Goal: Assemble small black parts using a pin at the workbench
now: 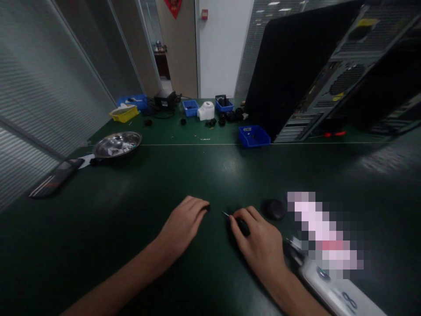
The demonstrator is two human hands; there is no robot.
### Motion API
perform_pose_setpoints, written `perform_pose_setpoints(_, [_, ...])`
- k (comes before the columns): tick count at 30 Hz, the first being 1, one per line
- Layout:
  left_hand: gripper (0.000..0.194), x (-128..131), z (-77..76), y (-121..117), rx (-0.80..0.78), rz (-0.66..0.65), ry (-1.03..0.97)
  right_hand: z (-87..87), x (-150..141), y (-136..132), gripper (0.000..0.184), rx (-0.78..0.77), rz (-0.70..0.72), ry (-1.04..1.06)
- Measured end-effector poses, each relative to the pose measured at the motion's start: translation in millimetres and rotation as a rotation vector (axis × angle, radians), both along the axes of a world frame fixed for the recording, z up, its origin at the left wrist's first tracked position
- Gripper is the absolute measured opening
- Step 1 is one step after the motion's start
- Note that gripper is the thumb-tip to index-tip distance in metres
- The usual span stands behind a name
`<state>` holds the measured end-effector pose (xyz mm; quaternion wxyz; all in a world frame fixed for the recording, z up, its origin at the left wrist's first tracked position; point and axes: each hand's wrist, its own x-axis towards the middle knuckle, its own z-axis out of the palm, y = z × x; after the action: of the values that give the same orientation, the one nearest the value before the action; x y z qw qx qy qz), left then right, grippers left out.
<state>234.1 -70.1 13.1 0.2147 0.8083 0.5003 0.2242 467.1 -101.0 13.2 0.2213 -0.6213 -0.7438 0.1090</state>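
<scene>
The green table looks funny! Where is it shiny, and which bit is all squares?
Head view: pale glare on the green table, near the middle and far right; head view: a pinkish patch right of the right hand is blocky squares, hiding what's there.

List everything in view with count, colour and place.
Table: 1, green, throughout
Bins: 4, blue, far half
Tray: 1, yellow, far left
Bowl: 1, silver, left
Slab: 1, dark, left
Box: 1, black, far left
Housing: 1, white, far centre
Small parts: several, black, far centre
Computer case: at least 1, black, right
Door: 1, brown, background
Wall box: 1, red, beside door
Decoration: 1, red, on door
Round object: 1, black, centre right
Pixelated item: 1, pinkish, right
Device: 1, white, near right
Tool: 1, dark, in right hand
Small piece: 1, dark, in left hand
Left hand: 1, bare, centre left
Right hand: 1, bare, centre right
</scene>
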Motion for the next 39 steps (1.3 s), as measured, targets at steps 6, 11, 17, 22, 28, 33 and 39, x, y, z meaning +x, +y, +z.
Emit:
perform_pose_setpoints(6, [0.035, -157, -6.1, 41, 0.166, 0.552, 0.153, 1.2, -2, 1, 0.029, -0.010, 0.018, 0.014])
perform_pose_setpoints(11, [0.033, -228, -8.2, 46, 0.242, 0.725, 0.363, 1.2, -3, 2, 0.029, 0.033, 0.016, 0.018])
perform_pose_setpoints(17, [0.038, -227, -12.5, 44, 0.294, 0.718, 0.448, 0.0, -2, 1, 0.030, 0.038, 0.018, 0.020])
perform_pose_setpoints(22, [0.040, -228, -15.3, 43, 0.338, 0.705, 0.427, -0.2, -1, 1, 0.031, 0.022, 0.013, 0.017])
perform_pose_setpoints(28, [0.038, -226, -13.4, 44, 0.314, 0.734, 0.413, 0.0, -2, 1, 0.029, 0.049, 0.019, 0.023])
perform_pose_setpoints(33, [0.038, -229, -15.1, 44, 0.310, 0.717, 0.402, 1.3, -2, 1, 0.030, 0.050, 0.029, 0.039])
perform_pose_setpoints(39, [0.040, -233, -19.1, 45, 0.309, 0.728, 0.399, 0.8, -1, 1, 0.029, 0.038, 0.024, 0.037])
